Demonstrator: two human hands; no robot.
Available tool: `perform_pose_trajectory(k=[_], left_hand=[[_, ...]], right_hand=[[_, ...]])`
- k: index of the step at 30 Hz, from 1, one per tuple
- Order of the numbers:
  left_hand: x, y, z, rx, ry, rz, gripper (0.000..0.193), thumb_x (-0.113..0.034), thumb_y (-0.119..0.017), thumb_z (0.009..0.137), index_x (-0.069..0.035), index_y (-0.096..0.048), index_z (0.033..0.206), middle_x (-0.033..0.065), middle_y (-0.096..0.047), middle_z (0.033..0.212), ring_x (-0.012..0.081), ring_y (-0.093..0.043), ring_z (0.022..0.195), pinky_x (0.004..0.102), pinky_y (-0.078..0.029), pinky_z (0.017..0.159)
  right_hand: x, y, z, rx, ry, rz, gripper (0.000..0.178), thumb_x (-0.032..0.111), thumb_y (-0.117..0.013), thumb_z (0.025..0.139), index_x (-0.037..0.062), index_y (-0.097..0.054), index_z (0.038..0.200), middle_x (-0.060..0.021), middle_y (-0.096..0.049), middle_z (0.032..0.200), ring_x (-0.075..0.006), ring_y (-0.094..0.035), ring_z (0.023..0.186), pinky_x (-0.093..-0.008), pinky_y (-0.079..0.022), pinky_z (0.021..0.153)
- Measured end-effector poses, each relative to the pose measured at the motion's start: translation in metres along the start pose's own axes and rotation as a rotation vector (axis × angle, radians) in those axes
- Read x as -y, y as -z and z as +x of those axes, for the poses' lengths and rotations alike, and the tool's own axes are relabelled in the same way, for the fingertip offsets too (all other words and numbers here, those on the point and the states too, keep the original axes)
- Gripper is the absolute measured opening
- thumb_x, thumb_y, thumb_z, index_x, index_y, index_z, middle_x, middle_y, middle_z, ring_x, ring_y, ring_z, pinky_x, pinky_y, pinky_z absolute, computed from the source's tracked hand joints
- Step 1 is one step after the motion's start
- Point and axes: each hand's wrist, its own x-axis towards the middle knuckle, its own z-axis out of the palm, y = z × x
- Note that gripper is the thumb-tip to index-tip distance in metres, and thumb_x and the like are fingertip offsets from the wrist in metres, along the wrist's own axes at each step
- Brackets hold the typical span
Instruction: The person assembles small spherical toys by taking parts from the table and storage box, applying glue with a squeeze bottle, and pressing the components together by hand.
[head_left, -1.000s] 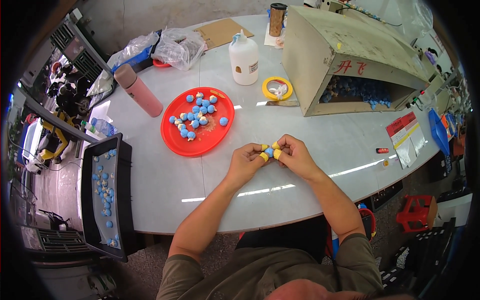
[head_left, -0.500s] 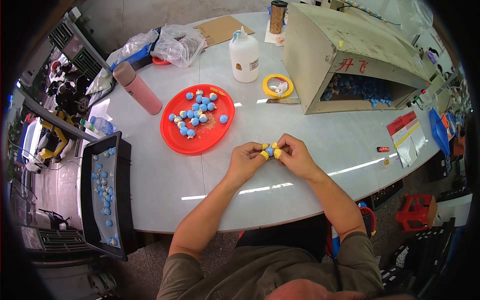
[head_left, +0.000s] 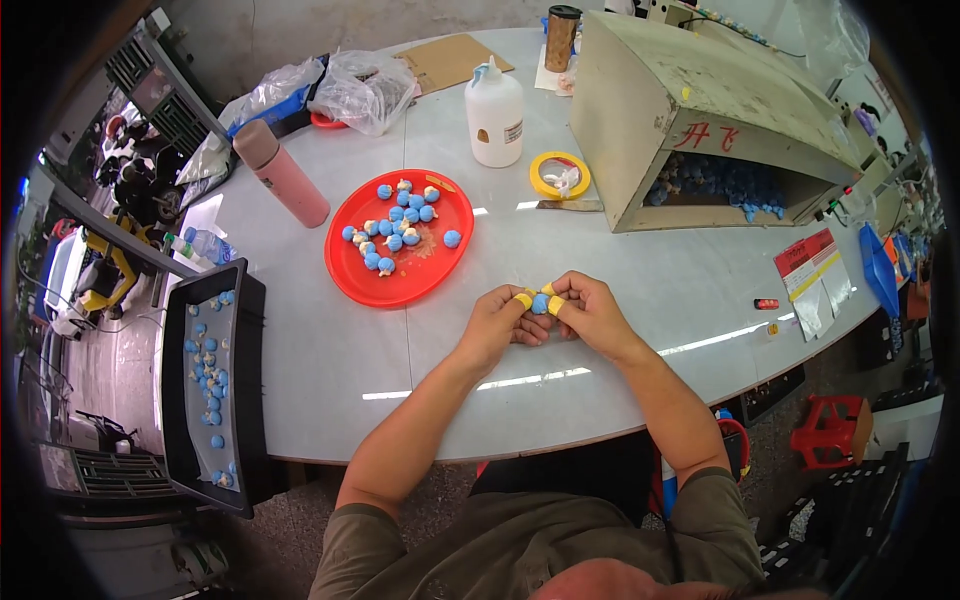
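Between my two hands, over the table's near middle, is a small blue ball-shaped piece (head_left: pixel 540 304). My left hand (head_left: pixel 497 322) pinches it from the left with thumb and finger. From the other side my right hand (head_left: pixel 592 312) pinches it too. Yellow covers wrap the tips of my thumbs and index fingers. Beyond my left hand, a round red plate (head_left: pixel 345 282) carries several similar blue balls, some with cream-coloured parts. Exactly what the fingertips do to the piece is too small to tell.
A black tray (head_left: pixel 258 400) with more blue balls stands at the left edge. Around the plate are a pink bottle (head_left: pixel 285 175), a white squeeze bottle (head_left: pixel 494 120) and a yellow tape roll (head_left: pixel 541 184). At the back right, an open-fronted box (head_left: pixel 640 130) holds many blue pieces.
Both hands stay together around the blue ball. My fingers have shifted on it, and the lower fingers of my left hand now show beneath it. The whole view has moved slightly.
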Motion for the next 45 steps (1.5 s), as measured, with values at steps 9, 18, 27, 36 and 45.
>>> perform_pose_trajectory(k=[9,18,27,36,45], left_hand=[[0.002,0.002,0.0,0.051,-0.059,0.034,0.028,-0.009,-0.051,0.091,0.005,-0.051,0.116,0.0135,-0.067,0.092,0.018,-0.066,0.076,0.0277,-0.055,0.069],[0.029,0.005,0.011,-0.03,-0.412,0.225,0.035,-0.004,-0.059,0.091,0.002,-0.049,0.124,0.0111,-0.061,0.11,0.0159,-0.063,0.095,0.0285,-0.054,0.073],[0.003,0.001,-0.002,0.027,-0.274,0.143,0.03,-0.011,-0.047,0.094,-0.003,-0.054,0.122,0.0048,-0.059,0.106,0.0109,-0.059,0.087,0.0248,-0.048,0.067],[0.005,0.005,-0.004,0.18,-0.226,0.052,0.025,-0.018,-0.043,0.096,-0.006,-0.057,0.113,0.0016,-0.06,0.1,0.0094,-0.056,0.085,0.0246,-0.046,0.068],[0.007,-0.001,-0.008,0.308,-0.163,-0.114,0.039,-0.037,-0.045,0.1,-0.005,-0.057,0.118,0.002,-0.06,0.098,0.0097,-0.055,0.084,0.025,-0.044,0.071]], right_hand=[[-0.001,0.002,0.001,-0.005,-0.054,0.042,0.013,0.01,-0.058,0.092,0.0007,-0.057,0.101,-0.0013,-0.06,0.079,-0.0046,-0.052,0.059,-0.0201,-0.042,0.051],[-0.003,-0.002,0.004,-0.026,0.024,0.068,0.015,0.005,-0.057,0.092,0.0007,-0.053,0.106,-0.0017,-0.059,0.086,-0.004,-0.052,0.064,-0.0191,-0.044,0.056],[-0.018,-0.008,0.0,-0.099,0.254,-0.027,0.022,0.003,-0.067,0.084,0.003,-0.05,0.098,-0.0001,-0.056,0.082,-0.004,-0.051,0.071,-0.0185,-0.044,0.064],[-0.026,-0.017,-0.003,-0.214,0.763,-0.533,0.033,-0.002,-0.076,0.068,0.0051,-0.047,0.082,-0.0064,-0.055,0.07,-0.0135,-0.052,0.051,-0.0253,-0.043,0.047],[-0.024,-0.017,-0.006,-0.294,1.074,-0.727,0.038,0.0,-0.079,0.062,0.011,-0.045,0.077,-0.0029,-0.049,0.06,-0.0194,-0.046,0.046,-0.0302,-0.034,0.044]])
